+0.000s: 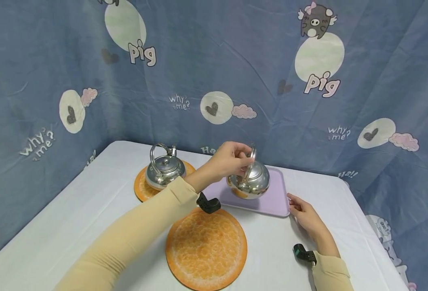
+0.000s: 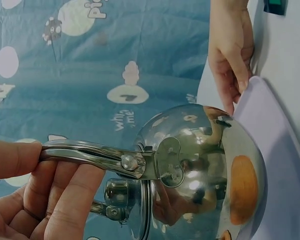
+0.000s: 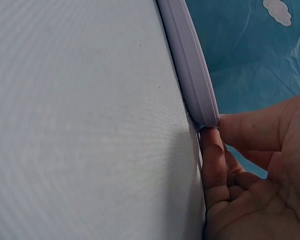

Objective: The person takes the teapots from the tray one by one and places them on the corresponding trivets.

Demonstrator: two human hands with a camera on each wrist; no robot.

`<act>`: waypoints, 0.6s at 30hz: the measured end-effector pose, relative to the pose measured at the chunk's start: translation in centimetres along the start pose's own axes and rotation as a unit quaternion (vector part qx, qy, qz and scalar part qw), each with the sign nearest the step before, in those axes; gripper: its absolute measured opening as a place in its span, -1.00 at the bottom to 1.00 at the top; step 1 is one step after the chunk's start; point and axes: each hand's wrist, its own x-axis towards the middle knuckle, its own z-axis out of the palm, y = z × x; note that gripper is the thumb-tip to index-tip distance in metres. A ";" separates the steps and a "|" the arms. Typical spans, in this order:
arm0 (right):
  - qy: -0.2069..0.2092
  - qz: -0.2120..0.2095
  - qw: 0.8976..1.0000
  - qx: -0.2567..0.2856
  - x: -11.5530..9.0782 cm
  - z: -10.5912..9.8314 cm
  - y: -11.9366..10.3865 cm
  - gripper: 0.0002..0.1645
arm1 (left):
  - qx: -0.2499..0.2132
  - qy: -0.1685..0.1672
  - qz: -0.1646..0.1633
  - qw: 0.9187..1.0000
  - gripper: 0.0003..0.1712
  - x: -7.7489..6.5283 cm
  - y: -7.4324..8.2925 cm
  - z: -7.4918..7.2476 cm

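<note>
My left hand (image 1: pixel 230 161) grips the raised metal handle of a shiny steel kettle (image 1: pixel 254 184), its thumb and fingers around the bar in the left wrist view. The kettle is tilted over a light purple tray (image 1: pixel 277 194); whether its base touches the tray cannot be told. My right hand (image 1: pixel 304 214) is at the tray's near right corner. In the right wrist view the thumb (image 3: pixel 252 131) presses the tray's rim (image 3: pixel 192 65) and a fingertip is tucked under the corner, pinching it.
A second steel kettle (image 1: pixel 165 169) stands on a round orange mat (image 1: pixel 140 188) at the back left. Another round orange mat (image 1: pixel 206 250) lies nearer, in front of the tray. A white cloth covers the table (image 1: pixel 272 250), and a blue printed curtain (image 1: pixel 214 60) hangs behind it.
</note>
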 end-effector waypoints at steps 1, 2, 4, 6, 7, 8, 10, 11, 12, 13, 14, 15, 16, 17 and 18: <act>0.000 0.000 1.000 0.001 0.0 0.0 0.0 -0.32 | -0.003 -0.001 0.000 1.000 -0.51 -0.3 0.0 -0.2; 0.000 0.000 1.000 0.002 0.0 0.0 0.1 -0.32 | -0.008 -0.003 -0.001 1.000 -0.51 -0.7 0.0 -0.3; 0.000 0.000 1.000 0.002 0.0 0.0 0.1 -0.32 | -0.016 -0.003 -0.003 1.000 -0.50 -1.4 0.0 -0.6; 0.000 -0.002 1.000 0.003 0.0 0.0 0.2 -0.32 | -0.018 -0.002 -0.004 1.000 -0.50 -2.1 0.0 -0.9; 0.001 -0.002 1.000 0.003 0.0 0.0 0.3 -0.32 | -0.019 -0.002 -0.005 1.000 -0.51 -2.5 0.0 -1.1; 0.000 -0.003 1.000 0.004 0.0 0.0 0.3 -0.32 | -0.018 -0.001 -0.005 1.000 -0.51 -2.8 0.0 -1.2; 0.001 -0.005 1.000 0.005 0.1 0.1 0.3 -0.32 | -0.014 0.000 -0.005 1.000 -0.51 -3.4 0.1 -1.6; 0.002 -0.004 1.000 0.005 0.1 0.1 0.3 -0.32 | -0.013 -0.001 -0.005 1.000 -0.51 -3.7 0.0 -1.7; 0.002 -0.004 1.000 0.005 0.1 0.1 0.3 -0.33 | -0.009 -0.002 -0.003 1.000 -0.51 -4.0 0.0 -1.9; 0.002 -0.003 1.000 0.005 0.1 0.1 0.3 -0.33 | -0.008 -0.004 -0.002 1.000 -0.51 -4.3 0.0 -2.1; 0.002 -0.003 1.000 0.005 0.1 0.1 0.3 -0.33 | -0.004 -0.006 0.003 1.000 -0.50 -4.6 0.0 -2.3; 0.003 -0.003 1.000 0.005 0.1 0.1 0.3 -0.33 | 0.000 -0.007 0.005 1.000 -0.50 -4.9 -0.1 -2.4; 0.003 -0.002 1.000 0.006 0.1 0.1 0.3 -0.33 | 0.005 -0.008 0.009 1.000 -0.50 -5.2 -0.2 -2.6; 0.003 -0.002 1.000 0.007 0.0 0.1 0.2 -0.33 | 0.008 -0.010 0.013 1.000 -0.51 -5.4 -0.2 -2.7; 0.003 -0.002 1.000 0.008 0.0 0.1 0.2 -0.33 | 0.012 -0.013 0.017 1.000 -0.51 -5.7 -0.3 -2.8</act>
